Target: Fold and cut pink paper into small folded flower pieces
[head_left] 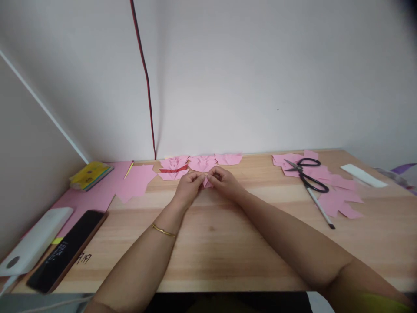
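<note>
Both of my hands meet at the middle of the wooden table, pinching a small folded piece of pink paper (207,182). My left hand (190,187) grips its left side between thumb and fingertips. On the other side, my right hand (224,181) is closed on it the same way. Most of the piece is hidden behind the fingers. Just beyond lie several folded pink paper pieces (202,163), lined up near the wall. A red strip (172,169) rests among them on the left.
Black-handled scissors (302,171) lie on pink paper scraps (340,195) at the right, with a pencil-like stick (319,206) and a white strip (363,175) nearby. Leftward are pink sheets (97,187), a yellow packet (91,174), a phone (68,250) and a white power bank (39,237).
</note>
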`<action>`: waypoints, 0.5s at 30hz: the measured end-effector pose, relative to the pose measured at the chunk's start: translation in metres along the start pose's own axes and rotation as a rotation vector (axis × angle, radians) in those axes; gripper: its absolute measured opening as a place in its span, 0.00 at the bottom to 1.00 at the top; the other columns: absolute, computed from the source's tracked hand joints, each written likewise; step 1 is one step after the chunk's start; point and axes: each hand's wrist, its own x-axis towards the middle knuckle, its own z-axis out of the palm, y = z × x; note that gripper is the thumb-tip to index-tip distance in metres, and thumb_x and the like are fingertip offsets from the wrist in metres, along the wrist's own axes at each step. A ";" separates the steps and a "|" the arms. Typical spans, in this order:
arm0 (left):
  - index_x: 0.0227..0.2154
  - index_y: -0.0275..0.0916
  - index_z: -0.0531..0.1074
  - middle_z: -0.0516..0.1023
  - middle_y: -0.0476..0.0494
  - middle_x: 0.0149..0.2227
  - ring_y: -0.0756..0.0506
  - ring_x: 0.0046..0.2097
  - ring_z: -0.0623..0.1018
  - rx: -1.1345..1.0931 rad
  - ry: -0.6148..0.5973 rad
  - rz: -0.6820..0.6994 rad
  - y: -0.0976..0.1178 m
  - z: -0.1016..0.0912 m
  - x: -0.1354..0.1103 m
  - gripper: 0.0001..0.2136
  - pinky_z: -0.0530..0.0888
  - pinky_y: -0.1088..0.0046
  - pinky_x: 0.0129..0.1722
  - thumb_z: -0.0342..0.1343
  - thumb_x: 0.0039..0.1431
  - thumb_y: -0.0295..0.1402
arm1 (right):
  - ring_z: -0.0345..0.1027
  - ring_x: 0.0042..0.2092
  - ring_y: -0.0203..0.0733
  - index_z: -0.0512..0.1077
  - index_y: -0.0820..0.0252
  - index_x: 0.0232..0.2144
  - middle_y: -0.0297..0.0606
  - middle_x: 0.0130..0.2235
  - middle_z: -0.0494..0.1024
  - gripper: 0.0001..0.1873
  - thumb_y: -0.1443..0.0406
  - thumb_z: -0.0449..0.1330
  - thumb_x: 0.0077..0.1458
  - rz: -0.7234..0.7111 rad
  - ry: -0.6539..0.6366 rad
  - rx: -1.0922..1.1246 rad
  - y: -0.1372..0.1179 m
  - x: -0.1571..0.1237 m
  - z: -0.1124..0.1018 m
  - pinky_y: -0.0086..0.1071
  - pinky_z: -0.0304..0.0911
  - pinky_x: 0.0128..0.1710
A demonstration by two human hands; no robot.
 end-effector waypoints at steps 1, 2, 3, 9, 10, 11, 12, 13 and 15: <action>0.22 0.35 0.73 0.66 0.51 0.22 0.52 0.27 0.64 0.004 -0.004 -0.001 0.001 0.000 0.000 0.09 0.62 0.75 0.29 0.56 0.50 0.36 | 0.55 0.26 0.33 0.64 0.59 0.26 0.29 0.24 0.64 0.10 0.59 0.55 0.53 0.002 0.003 -0.010 0.000 0.000 0.000 0.28 0.52 0.28; 0.22 0.35 0.73 0.67 0.51 0.22 0.52 0.27 0.64 0.002 -0.008 -0.007 0.001 0.001 0.000 0.10 0.62 0.75 0.29 0.56 0.51 0.36 | 0.55 0.26 0.33 0.64 0.59 0.26 0.29 0.24 0.64 0.10 0.59 0.55 0.53 0.003 0.008 -0.020 0.000 0.000 0.000 0.28 0.52 0.28; 0.23 0.35 0.73 0.67 0.51 0.22 0.52 0.27 0.65 -0.007 -0.011 -0.016 0.002 0.001 -0.001 0.09 0.62 0.74 0.29 0.56 0.51 0.37 | 0.56 0.26 0.33 0.64 0.59 0.26 0.29 0.24 0.64 0.10 0.60 0.55 0.53 0.004 0.017 -0.030 0.000 0.000 0.000 0.28 0.52 0.28; 0.26 0.36 0.73 0.68 0.51 0.22 0.52 0.26 0.66 -0.033 -0.008 -0.037 0.001 0.001 -0.001 0.09 0.62 0.75 0.28 0.59 0.48 0.37 | 0.55 0.26 0.33 0.64 0.59 0.25 0.29 0.23 0.64 0.08 0.61 0.54 0.52 0.009 0.010 -0.056 0.002 0.000 0.002 0.28 0.52 0.27; 0.25 0.36 0.73 0.68 0.50 0.22 0.52 0.26 0.66 -0.009 -0.005 -0.025 0.001 0.001 -0.001 0.08 0.62 0.75 0.28 0.58 0.48 0.37 | 0.55 0.26 0.33 0.64 0.59 0.25 0.29 0.23 0.64 0.08 0.61 0.54 0.52 0.009 0.001 -0.060 0.002 0.000 0.002 0.28 0.52 0.27; 0.24 0.36 0.73 0.68 0.50 0.23 0.52 0.27 0.65 0.011 -0.003 -0.018 0.000 0.000 0.000 0.08 0.62 0.75 0.29 0.58 0.49 0.37 | 0.55 0.26 0.33 0.63 0.59 0.25 0.29 0.23 0.63 0.08 0.61 0.54 0.53 0.008 -0.008 -0.065 0.001 0.000 0.002 0.28 0.52 0.27; 0.24 0.36 0.73 0.68 0.50 0.23 0.52 0.27 0.65 0.022 -0.006 -0.015 -0.001 -0.001 0.000 0.08 0.62 0.75 0.29 0.58 0.49 0.37 | 0.55 0.26 0.33 0.63 0.59 0.25 0.29 0.23 0.63 0.09 0.61 0.54 0.53 0.004 -0.017 -0.070 0.001 0.000 0.002 0.28 0.52 0.28; 0.23 0.36 0.73 0.68 0.50 0.23 0.52 0.27 0.65 0.020 -0.009 -0.015 -0.001 -0.001 0.001 0.08 0.63 0.75 0.29 0.58 0.49 0.37 | 0.55 0.26 0.33 0.63 0.59 0.25 0.29 0.23 0.63 0.09 0.61 0.53 0.53 -0.003 -0.028 -0.074 0.000 0.000 0.001 0.28 0.52 0.28; 0.23 0.36 0.73 0.69 0.49 0.23 0.51 0.28 0.67 -0.012 -0.014 -0.024 -0.003 -0.001 0.002 0.09 0.65 0.74 0.30 0.58 0.48 0.37 | 0.55 0.27 0.33 0.62 0.59 0.25 0.29 0.24 0.63 0.09 0.61 0.52 0.54 -0.020 -0.052 -0.076 -0.003 -0.001 0.000 0.28 0.52 0.29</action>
